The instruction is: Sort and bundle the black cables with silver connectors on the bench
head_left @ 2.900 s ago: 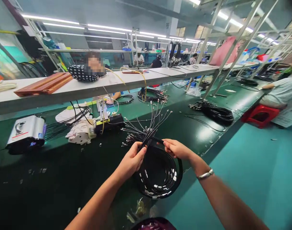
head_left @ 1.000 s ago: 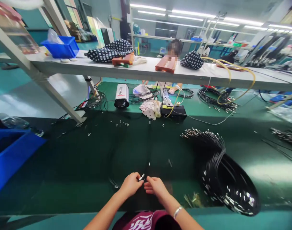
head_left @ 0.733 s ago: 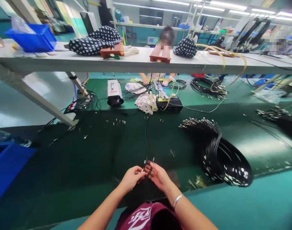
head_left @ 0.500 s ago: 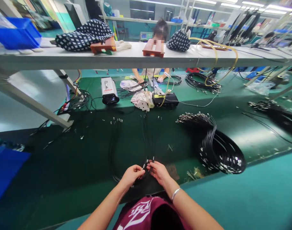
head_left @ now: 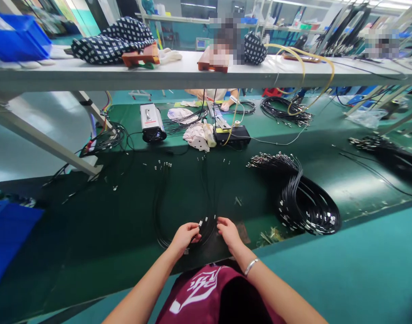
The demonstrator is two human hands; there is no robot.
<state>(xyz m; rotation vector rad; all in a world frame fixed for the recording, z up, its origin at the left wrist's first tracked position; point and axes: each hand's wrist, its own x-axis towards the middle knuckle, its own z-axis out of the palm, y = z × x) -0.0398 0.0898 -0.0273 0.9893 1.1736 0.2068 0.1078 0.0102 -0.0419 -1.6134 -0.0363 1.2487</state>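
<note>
Thin black cables (head_left: 156, 211) with small silver-white ends lie in a U-shaped loop on the green bench in front of me. My left hand (head_left: 186, 236) is closed, thumb and fingers pinching cables at the loop's near side, close to a small white tag (head_left: 201, 223). Just across from it, my right hand (head_left: 228, 233) has its fingertips pinched at the loop's right side, beside a pale cable end (head_left: 215, 217). Its fingers partly cover what they grip. A thick coiled bundle of black cables (head_left: 305, 198) rests to the right of my hands.
A grey-white shelf (head_left: 178, 81) spans the bench. Beneath it stand a silver box device (head_left: 151, 121), crumpled cloth (head_left: 196, 136) and a black box (head_left: 234, 136). A co-worker's hand (head_left: 227, 104) is at the far side. A blue bin (head_left: 15, 243) sits left; scraps (head_left: 271, 236) lie near the front edge.
My hands have drawn apart, the right one shifting a little to the right of the cables. The co-worker's left-side hand has moved away from the cables there. My view has tilted slightly downward.
</note>
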